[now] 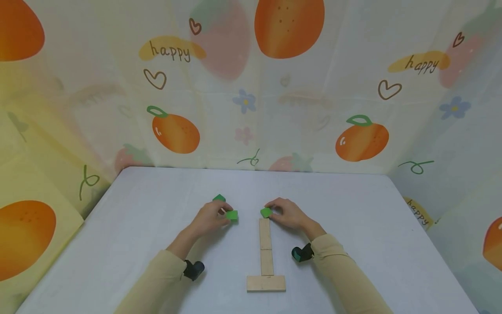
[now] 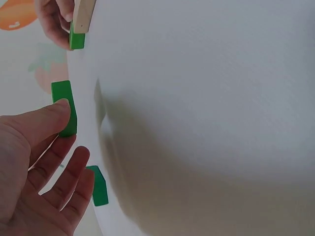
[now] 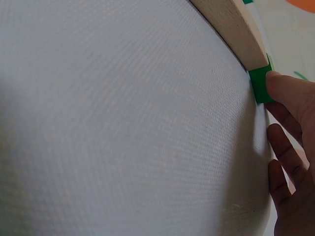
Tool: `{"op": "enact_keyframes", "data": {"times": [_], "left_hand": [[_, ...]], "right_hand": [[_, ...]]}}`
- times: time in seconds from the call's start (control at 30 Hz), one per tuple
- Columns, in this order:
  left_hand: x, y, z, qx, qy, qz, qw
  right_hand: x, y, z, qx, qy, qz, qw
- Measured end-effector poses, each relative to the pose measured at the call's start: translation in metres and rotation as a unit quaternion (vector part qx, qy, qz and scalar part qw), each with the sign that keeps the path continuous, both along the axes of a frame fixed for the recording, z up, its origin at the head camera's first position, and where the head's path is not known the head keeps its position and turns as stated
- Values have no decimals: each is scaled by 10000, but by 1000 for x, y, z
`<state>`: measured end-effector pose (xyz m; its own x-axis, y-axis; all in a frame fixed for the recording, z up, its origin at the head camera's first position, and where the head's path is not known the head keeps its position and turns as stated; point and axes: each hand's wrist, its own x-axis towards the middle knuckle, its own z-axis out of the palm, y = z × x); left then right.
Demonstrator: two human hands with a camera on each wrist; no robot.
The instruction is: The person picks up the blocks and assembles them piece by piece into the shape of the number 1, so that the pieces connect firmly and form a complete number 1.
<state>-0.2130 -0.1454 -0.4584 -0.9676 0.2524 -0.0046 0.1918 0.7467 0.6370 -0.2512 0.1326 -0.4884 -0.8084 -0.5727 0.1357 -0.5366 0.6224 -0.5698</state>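
Wooden blocks form an upside-down T on the table: an upright column [image 1: 265, 244] above a crosspiece [image 1: 266, 284]. At the column's far end is a green block [image 1: 266, 213], pinched between thumb and fingers of my right hand [image 1: 289, 213]. In the right wrist view this green block [image 3: 261, 84] meets the end of the wooden piece [image 3: 234, 29]. My left hand [image 1: 209, 217] pinches a second green block [image 1: 232, 215], left of the column. A third green block [image 1: 219, 198] lies just beyond the left hand; its angled end [image 2: 98, 187] shows in the left wrist view.
The white table [image 1: 345, 196] ends at a straight back edge. Behind it hangs a cloth [image 1: 290, 131] printed with fruit, hearts and flowers. A dark camera is strapped to each wrist, such as the right wrist camera [image 1: 302, 253].
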Motion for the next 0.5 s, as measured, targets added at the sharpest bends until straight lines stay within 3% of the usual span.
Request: {"op": "enact_keyframes", "data": {"times": [0.5], "left_hand": [[-7, 29, -7, -131, 20, -58, 9999]], "right_hand": [[-1, 1, -1, -62, 94, 111, 9999]]}}
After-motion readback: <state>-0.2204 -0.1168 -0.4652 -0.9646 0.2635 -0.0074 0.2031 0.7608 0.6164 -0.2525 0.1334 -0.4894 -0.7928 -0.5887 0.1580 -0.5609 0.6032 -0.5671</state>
